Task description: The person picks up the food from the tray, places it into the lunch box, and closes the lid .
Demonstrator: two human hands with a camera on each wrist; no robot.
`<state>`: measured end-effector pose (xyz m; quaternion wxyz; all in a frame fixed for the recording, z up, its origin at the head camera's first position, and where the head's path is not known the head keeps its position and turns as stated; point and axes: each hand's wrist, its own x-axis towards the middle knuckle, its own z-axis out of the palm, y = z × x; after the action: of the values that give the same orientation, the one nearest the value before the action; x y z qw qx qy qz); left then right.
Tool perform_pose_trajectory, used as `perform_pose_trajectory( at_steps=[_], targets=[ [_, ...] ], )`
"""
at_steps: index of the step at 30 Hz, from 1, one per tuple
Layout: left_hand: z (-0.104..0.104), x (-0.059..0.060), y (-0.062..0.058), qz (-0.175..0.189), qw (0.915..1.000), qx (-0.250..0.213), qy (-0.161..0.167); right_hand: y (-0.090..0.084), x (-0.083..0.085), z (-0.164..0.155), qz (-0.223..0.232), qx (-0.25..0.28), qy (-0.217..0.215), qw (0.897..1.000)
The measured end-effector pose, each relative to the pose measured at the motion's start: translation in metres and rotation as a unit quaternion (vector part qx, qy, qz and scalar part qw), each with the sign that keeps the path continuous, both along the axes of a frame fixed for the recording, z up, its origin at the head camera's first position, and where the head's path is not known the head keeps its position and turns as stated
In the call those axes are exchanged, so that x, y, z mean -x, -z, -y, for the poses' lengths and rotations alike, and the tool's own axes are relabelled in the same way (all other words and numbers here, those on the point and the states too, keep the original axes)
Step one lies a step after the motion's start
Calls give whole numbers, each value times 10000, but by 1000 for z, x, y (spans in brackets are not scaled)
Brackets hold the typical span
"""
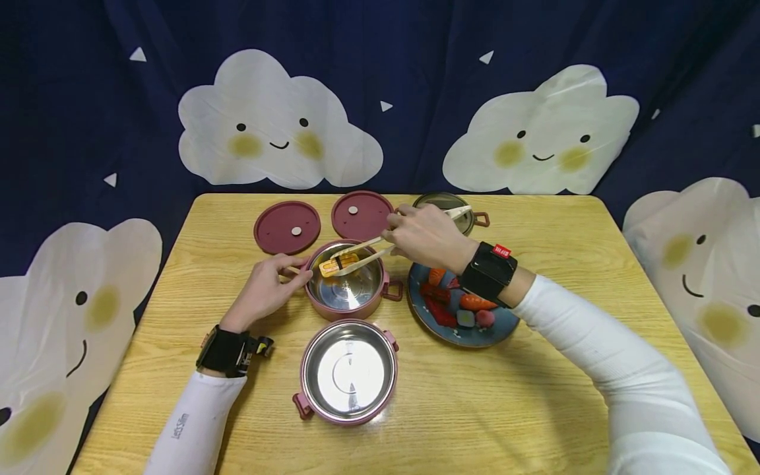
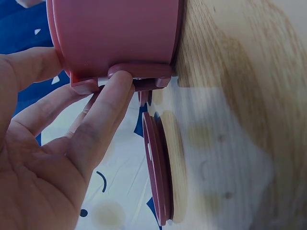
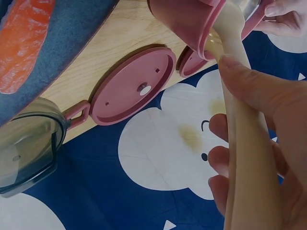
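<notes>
My right hand (image 1: 423, 235) grips cream tongs (image 1: 368, 249), which pinch a yellow-orange food piece (image 1: 337, 264) over the upper pink pot (image 1: 347, 288). The tongs' handle (image 3: 240, 120) runs through my fingers in the right wrist view. My left hand (image 1: 266, 289) holds that pot's left handle (image 2: 139, 76), fingertip pressed on it. A second pink pot (image 1: 347, 371) with a bare steel inside stands nearer me. A blue plate (image 1: 460, 330) of toy food, with an orange salmon piece (image 3: 24, 43), lies under my right wrist.
Two dark pink lids (image 1: 287, 227) (image 1: 362, 214) lie at the back of the wooden table (image 1: 534, 396). A glass lid (image 1: 451, 208) sits behind my right hand. A dark blue cloth with white clouds (image 1: 279, 125) hangs behind and around the table.
</notes>
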<state>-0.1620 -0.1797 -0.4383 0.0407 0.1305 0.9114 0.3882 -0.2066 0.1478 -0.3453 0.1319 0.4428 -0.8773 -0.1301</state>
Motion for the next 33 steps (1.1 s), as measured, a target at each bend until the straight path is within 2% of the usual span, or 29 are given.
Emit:
perform_pose_trajectory(
  at_steps=[20,33],
  targets=[
    [0,0,-1,-19,10000,-12,8,-11,-7,5,3,-144,172,9997],
    [1,1,1,-8,10000,-29,-15,-36,-19,-14,-190,-16,255,9995]
  ],
)
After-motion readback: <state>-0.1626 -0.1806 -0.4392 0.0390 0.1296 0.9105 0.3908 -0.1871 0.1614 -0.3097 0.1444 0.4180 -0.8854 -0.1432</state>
